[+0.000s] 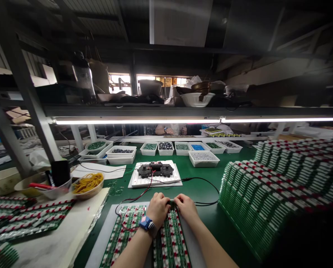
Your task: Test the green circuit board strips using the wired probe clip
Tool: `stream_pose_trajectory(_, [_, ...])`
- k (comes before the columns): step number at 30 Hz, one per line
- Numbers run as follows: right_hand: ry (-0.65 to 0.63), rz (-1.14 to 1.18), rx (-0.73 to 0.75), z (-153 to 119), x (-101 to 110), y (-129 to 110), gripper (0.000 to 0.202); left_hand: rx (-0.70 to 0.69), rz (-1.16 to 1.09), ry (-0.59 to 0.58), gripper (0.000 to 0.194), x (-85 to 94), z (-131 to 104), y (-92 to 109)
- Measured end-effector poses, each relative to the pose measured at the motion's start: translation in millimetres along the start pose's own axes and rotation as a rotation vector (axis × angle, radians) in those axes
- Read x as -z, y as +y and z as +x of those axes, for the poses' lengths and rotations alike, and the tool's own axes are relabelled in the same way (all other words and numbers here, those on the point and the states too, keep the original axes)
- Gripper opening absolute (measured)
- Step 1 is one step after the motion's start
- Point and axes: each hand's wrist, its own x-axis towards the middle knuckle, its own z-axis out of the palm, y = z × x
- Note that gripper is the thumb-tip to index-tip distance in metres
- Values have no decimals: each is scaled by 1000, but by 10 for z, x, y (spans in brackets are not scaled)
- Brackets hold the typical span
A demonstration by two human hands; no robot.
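Observation:
My left hand (158, 209), with a blue wristband (147, 223) on its wrist, has its fingers pressed together at the far end of a green circuit board panel (173, 238) with white and red parts. My right hand (186, 207) pinches at the same far end, just to the right. Something small and dark shows between the fingertips; it is too small to make out. A second panel (121, 234) lies to the left, partly under my left forearm. Both panels rest on a pale board (102, 247). Beyond my hands, a black device (155, 169) with wires sits on a white tray (176, 175).
Tall stacks of circuit panels (256, 197) stand at the right. Small parts fill white bins (204, 163) along the back. Yellow rubber bands (88, 183) fill a bowl at the left, near more panels (40, 216). Cables cross the green table (202, 191). A person's hand (169, 131) shows far back.

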Motion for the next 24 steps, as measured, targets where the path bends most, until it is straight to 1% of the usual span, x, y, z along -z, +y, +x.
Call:
stream_pose_trajectory(5, [-31,93,-5,-5,52,4,22,-53,6,4,24,47,-19,-29])
stream_pose_trajectory(10, [-121,145,-39,-19,120,-9,19,-90,-90,-33,20,74,-65,-42])
stream_pose_trajectory(15, [-183,178,-64,-46,157,-1,18,-92,-127,-54,20,54,-82,-46])
stream_pose_trajectory(20, [-188,190,-82,-66,140,-6,17,-91,-132,-50,21,28,-77,-77])
stream_pose_trajectory(24, [-195,174,-77,-73,129,1,16,-99,-116,-53,21,42,-76,-76])
